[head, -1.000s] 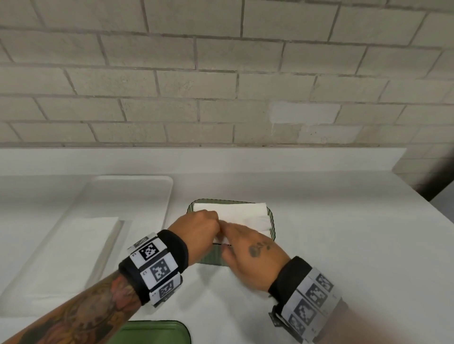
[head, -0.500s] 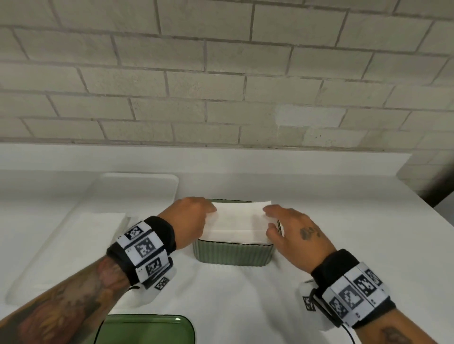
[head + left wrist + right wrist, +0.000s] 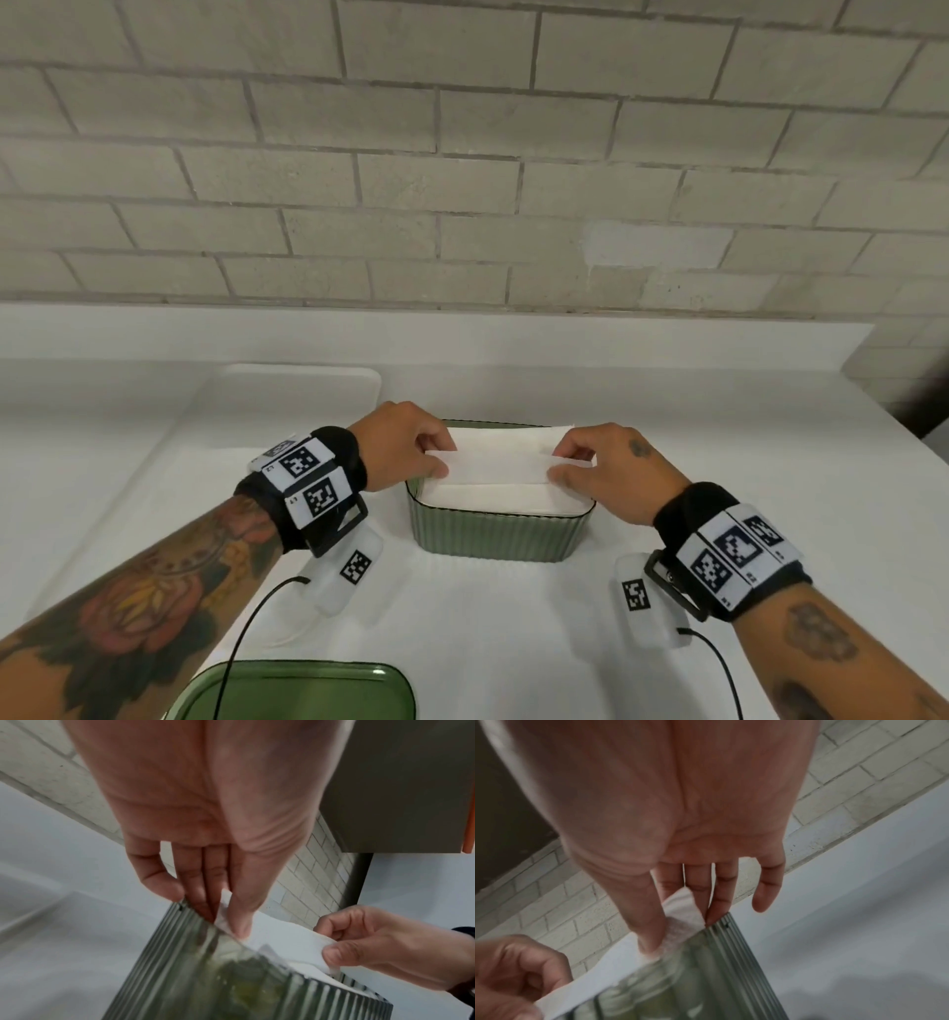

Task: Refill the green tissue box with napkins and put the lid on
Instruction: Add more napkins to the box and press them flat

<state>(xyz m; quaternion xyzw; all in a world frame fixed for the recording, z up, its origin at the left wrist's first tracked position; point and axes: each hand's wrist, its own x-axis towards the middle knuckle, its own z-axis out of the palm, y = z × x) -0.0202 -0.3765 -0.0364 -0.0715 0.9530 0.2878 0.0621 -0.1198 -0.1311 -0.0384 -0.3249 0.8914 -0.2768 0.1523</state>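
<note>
1. A white tray (image 3: 287, 406) lies on the bench (image 3: 719, 462) at the far left, near the brick wall (image 3: 462, 154).
2. The green lid (image 3: 308, 691) lies flat at the near edge of the bench, under the left forearm and well apart from the box.
3. The left hand (image 3: 405, 447) is at the left end of the box. Its grip is closed on the top napkin (image 3: 500, 462): the thumb and the curled fingers pinch the left edge of the napkin. In the left wrist view the fingers (image 3: 205, 898) reach down to the rim of the box.
4. The green box (image 3: 498, 532) stands upright in the middle of the bench, between the two hands. It has ribbed walls and it is open on top. White napkins (image 3: 503, 498) fill it up to the rim.
5. The top napkin is lifted a little above the stack and is stretched between both hands.
6. The right hand (image 3: 611, 473) is at the right end of the box. Its grip is also closed on the top napkin, with thumb and fingers pinching the right edge. The little finger (image 3: 767, 892) stands free.
</note>
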